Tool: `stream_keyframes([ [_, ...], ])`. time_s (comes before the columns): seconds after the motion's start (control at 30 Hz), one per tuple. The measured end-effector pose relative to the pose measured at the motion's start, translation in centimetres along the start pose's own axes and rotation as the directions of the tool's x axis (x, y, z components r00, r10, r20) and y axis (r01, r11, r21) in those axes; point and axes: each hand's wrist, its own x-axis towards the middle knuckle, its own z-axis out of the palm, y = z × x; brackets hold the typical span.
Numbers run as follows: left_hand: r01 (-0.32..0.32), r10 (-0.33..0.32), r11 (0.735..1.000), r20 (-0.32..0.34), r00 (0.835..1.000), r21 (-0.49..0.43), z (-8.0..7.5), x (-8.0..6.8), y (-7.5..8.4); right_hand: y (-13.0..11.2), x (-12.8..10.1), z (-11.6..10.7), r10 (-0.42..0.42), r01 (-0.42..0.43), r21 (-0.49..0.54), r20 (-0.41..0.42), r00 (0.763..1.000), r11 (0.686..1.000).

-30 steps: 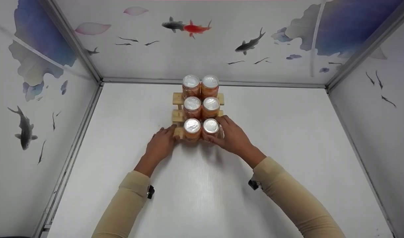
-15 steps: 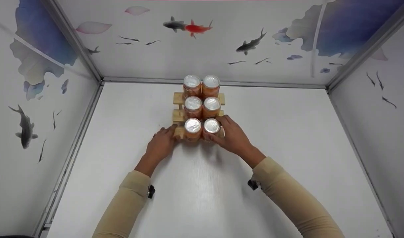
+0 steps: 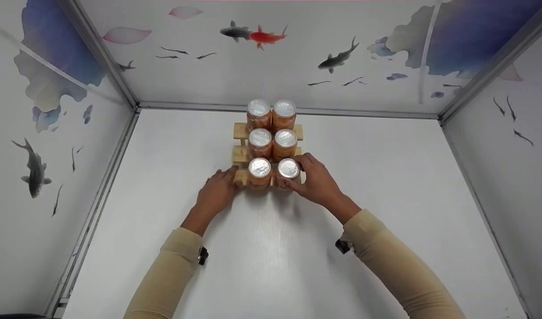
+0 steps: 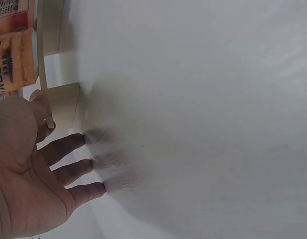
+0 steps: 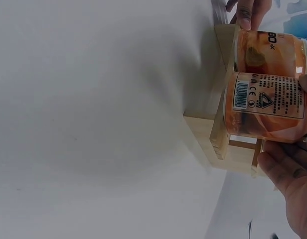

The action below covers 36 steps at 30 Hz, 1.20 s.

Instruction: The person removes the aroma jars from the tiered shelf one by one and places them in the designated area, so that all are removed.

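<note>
A stepped wooden rack [image 3: 240,131] holds three rows of orange cans with silver lids. My right hand [image 3: 313,181] grips the front right can [image 3: 288,169], fingers curled round its side; the right wrist view shows this can [image 5: 265,107] just off the lowest step [image 5: 221,134], beside the front left can [image 5: 270,47]. My left hand [image 3: 217,190] lies on the white table with straight fingers [image 4: 69,172], its thumb against the rack's front left corner [image 4: 64,107]. The front left can [image 3: 259,168] stands untouched.
The rack stands near the back wall [image 3: 271,62] of a white booth with fish pictures. Side walls [image 3: 44,146] close in left and right. The white table top [image 3: 271,248] spreads between me and the rack.
My right hand has shifted the front right can a little to the right, opening a small gap beside the front left can. The left hand has stayed put.
</note>
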Motion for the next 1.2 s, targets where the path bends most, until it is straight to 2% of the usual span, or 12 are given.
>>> stream_keyframes([
  [0.5,-0.003,0.003,1.0,-0.004,1.0,-0.011,0.1,-0.1,-0.1,2.0,-1.2,-1.8,0.003,-0.004,-0.027,-0.035,0.999,1.0],
  [0.83,0.008,-0.008,1.0,0.006,1.0,-0.013,0.1,0.1,-0.1,3.6,-1.8,-4.1,-0.012,0.009,-0.041,-0.084,0.996,0.999],
  [1.2,0.009,-0.009,1.0,0.002,1.0,-0.007,0.1,0.2,-0.1,6.0,-1.7,-5.9,0.059,-0.066,-0.063,-0.11,0.992,0.996],
])
